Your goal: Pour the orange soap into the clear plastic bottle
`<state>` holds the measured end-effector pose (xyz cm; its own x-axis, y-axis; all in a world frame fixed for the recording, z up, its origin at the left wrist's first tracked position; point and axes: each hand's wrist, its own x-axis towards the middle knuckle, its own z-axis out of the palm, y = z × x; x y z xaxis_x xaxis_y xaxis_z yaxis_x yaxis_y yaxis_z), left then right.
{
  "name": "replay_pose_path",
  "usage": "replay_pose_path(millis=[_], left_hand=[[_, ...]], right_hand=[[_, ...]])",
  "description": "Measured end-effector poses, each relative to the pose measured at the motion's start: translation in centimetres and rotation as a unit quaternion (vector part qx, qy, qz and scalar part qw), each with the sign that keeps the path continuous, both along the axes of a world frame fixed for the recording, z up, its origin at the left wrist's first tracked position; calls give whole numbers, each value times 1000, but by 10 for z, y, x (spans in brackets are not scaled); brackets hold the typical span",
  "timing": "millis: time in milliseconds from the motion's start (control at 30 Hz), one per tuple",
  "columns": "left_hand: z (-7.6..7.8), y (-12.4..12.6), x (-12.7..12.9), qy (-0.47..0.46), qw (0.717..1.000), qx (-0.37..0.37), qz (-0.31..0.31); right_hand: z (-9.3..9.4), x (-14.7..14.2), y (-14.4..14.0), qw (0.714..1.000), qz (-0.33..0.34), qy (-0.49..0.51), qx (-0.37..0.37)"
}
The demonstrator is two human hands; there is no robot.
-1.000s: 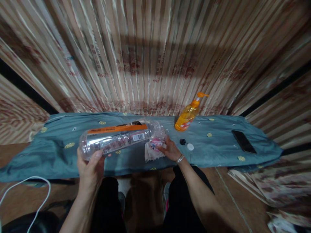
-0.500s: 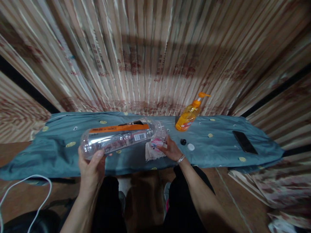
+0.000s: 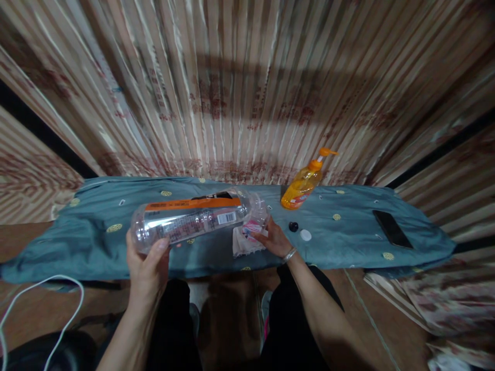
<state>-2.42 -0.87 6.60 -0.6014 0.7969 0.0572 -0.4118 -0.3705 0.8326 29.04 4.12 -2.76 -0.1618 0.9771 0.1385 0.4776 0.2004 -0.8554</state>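
While the left hand (image 3: 145, 265) grips the base end of a large clear plastic bottle (image 3: 193, 219), its fingers curl around that end and the thumb presses on the near side. The bottle lies nearly level above the worktop (image 3: 348, 242), base toward the left and neck toward the right, with an orange strip and a barcode label along its side. At the neck end the right hand (image 3: 273, 239) meets it, fingers closed on a pink and white cloth (image 3: 247, 237) that is bunched against the mouth of the bottle; part of the cloth hangs down onto the blue patterned cover (image 3: 93, 242) spread over the worktop. A silver bracelet (image 3: 289, 254) sits on the right wrist.

Just right of that hand lie a small black cap (image 3: 293, 226) and a white cap (image 3: 305, 235), close together but apart. Behind them an orange pump bottle (image 3: 303, 183) stands leaning toward the striped curtain (image 3: 247, 87). A dark phone (image 3: 392, 229) lies flat well off to the right. A white cable (image 3: 46, 288) loops at the lower left, below the worktop edge.
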Motion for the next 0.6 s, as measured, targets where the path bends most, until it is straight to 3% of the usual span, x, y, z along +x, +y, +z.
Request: replay_pose_path(millis=[600], left_hand=[[-10,0,-4,33,999,10,-11]], right_hand=[[-3,1,1,1000,5,5,20]])
